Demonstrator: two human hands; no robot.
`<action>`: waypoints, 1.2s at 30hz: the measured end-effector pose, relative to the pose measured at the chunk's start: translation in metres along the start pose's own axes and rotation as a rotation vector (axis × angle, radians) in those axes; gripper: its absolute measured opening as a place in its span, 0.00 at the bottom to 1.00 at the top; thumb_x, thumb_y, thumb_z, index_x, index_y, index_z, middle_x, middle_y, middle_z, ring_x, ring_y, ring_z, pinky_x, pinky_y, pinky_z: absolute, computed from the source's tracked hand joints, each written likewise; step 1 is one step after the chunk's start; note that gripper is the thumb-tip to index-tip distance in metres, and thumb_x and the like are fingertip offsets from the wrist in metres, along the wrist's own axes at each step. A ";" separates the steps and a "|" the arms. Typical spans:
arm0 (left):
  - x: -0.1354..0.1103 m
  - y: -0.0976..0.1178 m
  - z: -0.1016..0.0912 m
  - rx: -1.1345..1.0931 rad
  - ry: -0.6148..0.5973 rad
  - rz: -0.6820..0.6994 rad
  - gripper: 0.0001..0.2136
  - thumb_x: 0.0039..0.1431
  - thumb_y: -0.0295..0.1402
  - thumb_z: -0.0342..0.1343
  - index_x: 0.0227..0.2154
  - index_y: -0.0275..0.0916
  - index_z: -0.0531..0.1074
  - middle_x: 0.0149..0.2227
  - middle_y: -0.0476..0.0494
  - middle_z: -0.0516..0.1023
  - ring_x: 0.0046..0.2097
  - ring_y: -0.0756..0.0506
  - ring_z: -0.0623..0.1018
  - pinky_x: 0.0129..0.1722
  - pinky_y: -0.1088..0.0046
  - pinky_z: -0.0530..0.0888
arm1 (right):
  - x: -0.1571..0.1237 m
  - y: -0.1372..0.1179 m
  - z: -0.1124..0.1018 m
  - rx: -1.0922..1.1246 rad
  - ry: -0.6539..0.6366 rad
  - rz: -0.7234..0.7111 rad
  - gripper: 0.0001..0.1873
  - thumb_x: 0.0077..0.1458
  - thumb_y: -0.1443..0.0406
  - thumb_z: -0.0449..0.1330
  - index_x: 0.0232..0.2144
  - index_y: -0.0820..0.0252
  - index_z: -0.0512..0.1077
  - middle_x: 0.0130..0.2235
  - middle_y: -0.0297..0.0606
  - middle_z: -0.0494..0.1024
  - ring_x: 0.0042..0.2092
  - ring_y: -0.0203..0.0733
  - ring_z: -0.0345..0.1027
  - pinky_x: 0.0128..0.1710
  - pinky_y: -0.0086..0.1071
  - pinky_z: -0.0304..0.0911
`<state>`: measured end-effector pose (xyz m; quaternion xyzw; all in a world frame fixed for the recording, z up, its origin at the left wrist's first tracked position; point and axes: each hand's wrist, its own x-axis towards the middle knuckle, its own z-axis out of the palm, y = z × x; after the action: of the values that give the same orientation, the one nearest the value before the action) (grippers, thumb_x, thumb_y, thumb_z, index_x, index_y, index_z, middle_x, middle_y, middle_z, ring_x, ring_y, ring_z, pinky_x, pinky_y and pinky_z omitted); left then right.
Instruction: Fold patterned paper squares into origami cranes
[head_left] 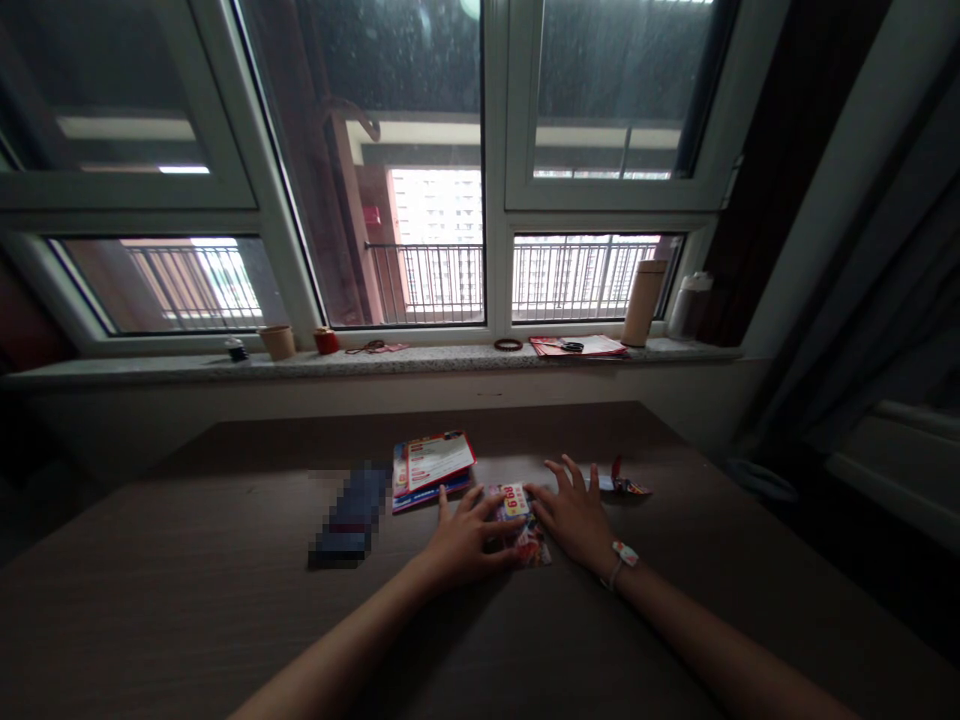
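A small colourful printed sheet (517, 505) lies flat on the dark wooden table (225, 600), in front of me. My left hand (465, 540) rests on its left part, fingers spread and lying flat. Over the sheet's right edge, my right hand (574, 515) presses down with fingers stretched out; a band with a white tag sits on that wrist. Just left of the sheet lies a stack of red and white leaflets (431, 468). A small folded paper piece (626, 485) sits to the right of my right hand.
A dark blurred flat object (352, 520) lies left of the leaflets. The window sill (450, 362) carries a small cup (278, 342), a red pot (325, 341), a ring (508, 344), red papers with scissors (577, 346) and a tall tan cylinder (643, 302). Curtains (862, 280) hang at the right.
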<state>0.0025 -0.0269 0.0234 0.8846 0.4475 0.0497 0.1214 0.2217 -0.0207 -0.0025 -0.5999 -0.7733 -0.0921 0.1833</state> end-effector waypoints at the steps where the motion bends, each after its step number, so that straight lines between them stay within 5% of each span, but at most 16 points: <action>1: 0.000 0.000 0.000 -0.002 0.002 0.000 0.23 0.56 0.59 0.46 0.55 0.69 0.61 0.66 0.54 0.53 0.66 0.30 0.48 0.53 0.29 0.28 | 0.000 0.000 0.000 0.002 -0.008 0.004 0.18 0.60 0.53 0.50 0.52 0.36 0.68 0.62 0.36 0.59 0.66 0.56 0.37 0.61 0.63 0.24; 13: -0.001 0.001 -0.001 -0.018 -0.008 0.013 0.23 0.55 0.59 0.47 0.54 0.69 0.62 0.66 0.54 0.54 0.66 0.29 0.48 0.53 0.29 0.29 | 0.001 0.003 0.003 0.044 -0.066 0.053 0.21 0.58 0.52 0.52 0.54 0.33 0.64 0.65 0.33 0.54 0.67 0.57 0.33 0.59 0.65 0.18; 24: -0.001 0.002 -0.003 -0.039 -0.025 0.016 0.24 0.55 0.60 0.46 0.55 0.69 0.62 0.66 0.54 0.54 0.66 0.28 0.47 0.53 0.29 0.27 | 0.002 0.008 -0.003 0.125 -0.022 0.008 0.18 0.63 0.54 0.45 0.51 0.35 0.68 0.63 0.32 0.56 0.66 0.54 0.37 0.61 0.64 0.29; 36: -0.001 0.001 -0.002 -0.024 -0.024 0.013 0.25 0.55 0.61 0.45 0.56 0.69 0.60 0.66 0.54 0.52 0.66 0.28 0.47 0.52 0.29 0.27 | 0.005 0.011 0.000 0.202 -0.090 0.029 0.16 0.55 0.51 0.56 0.47 0.37 0.72 0.62 0.33 0.58 0.65 0.54 0.40 0.61 0.63 0.29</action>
<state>0.0023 -0.0284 0.0260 0.8866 0.4394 0.0451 0.1372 0.2315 -0.0132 -0.0008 -0.5931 -0.7773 0.0157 0.2092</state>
